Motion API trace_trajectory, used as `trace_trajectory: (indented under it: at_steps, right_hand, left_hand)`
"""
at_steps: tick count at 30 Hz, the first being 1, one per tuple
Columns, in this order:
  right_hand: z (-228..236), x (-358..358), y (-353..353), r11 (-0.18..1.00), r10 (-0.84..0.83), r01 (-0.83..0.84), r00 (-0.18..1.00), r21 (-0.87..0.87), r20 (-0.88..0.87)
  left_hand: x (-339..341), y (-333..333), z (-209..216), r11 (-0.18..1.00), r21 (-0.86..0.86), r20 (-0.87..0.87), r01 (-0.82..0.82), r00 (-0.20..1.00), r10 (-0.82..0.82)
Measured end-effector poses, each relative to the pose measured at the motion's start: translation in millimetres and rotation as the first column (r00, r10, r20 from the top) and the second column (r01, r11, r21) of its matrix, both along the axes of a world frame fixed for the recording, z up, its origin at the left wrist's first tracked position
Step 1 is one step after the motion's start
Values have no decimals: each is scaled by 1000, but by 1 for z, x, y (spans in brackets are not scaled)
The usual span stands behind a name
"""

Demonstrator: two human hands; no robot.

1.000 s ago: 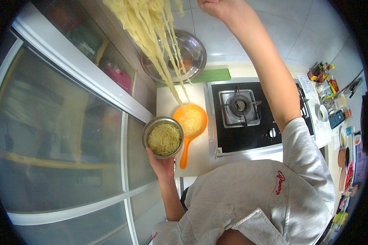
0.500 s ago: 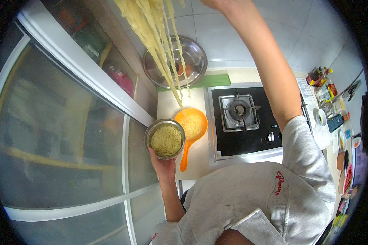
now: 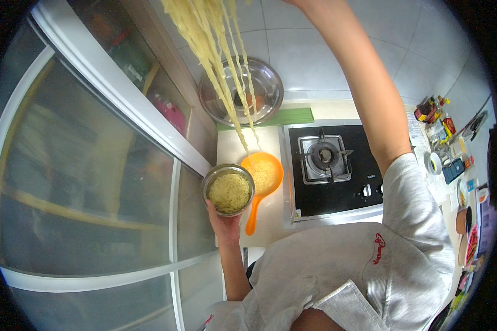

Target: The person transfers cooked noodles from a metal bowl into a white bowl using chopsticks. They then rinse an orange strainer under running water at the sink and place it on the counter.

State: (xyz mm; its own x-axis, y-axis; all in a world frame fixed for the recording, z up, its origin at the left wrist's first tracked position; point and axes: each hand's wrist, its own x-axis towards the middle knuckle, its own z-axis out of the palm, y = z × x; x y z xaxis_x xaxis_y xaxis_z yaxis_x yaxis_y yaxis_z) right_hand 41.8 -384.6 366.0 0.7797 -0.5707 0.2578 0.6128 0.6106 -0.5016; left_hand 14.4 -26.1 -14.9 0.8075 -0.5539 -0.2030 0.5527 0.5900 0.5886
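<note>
My left hand (image 3: 222, 225) grips a round metal bowl (image 3: 205, 180) from below and its near side. Pale yellow noodles (image 3: 228, 193) fill much of it. Long noodle strands (image 3: 207, 52) hang from beyond the upper edge, their lower tips just above the far rim of an orange scoop. That orange scoop (image 3: 252, 218) lies on the counter against the bowl's right side, its handle toward me, with pale yellow bits inside. My right arm reaches far up; only the base of my right hand (image 3: 302, 3) shows at the top edge, its fingers out of sight.
A gas stove (image 3: 337, 193) stands to the right of the scoop. Behind are a large metal lid or basin (image 3: 270, 91) and a green strip (image 3: 292, 116). Glass sliding doors (image 3: 88, 165) close off the left. Bottles (image 3: 428, 110) and dishes line the far right counter.
The whole picture has shifted slightly down and right. The right arm stays raised and the strands hang much as before; the left hand still holds the bowl.
</note>
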Motion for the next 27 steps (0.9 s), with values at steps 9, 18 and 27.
trace_trajectory:
  at_steps: [9, 18, 27]
  right_hand:
    - [19, -3, -4, 995, -93, 94, 995, -43, 44]
    - [35, -4, -1, 977, -192, 199, 977, -78, 93]
    - [53, 4, -9, 975, -207, 213, 975, -67, 83]
  left_hand:
    - [-1, -5, 4, 996, 83, 44, -24, 999, 20]
    - [0, -2, 4, 997, 74, 30, -3, 1000, 1]
    - [-4, -5, 4, 995, 98, 41, -13, 999, 9]
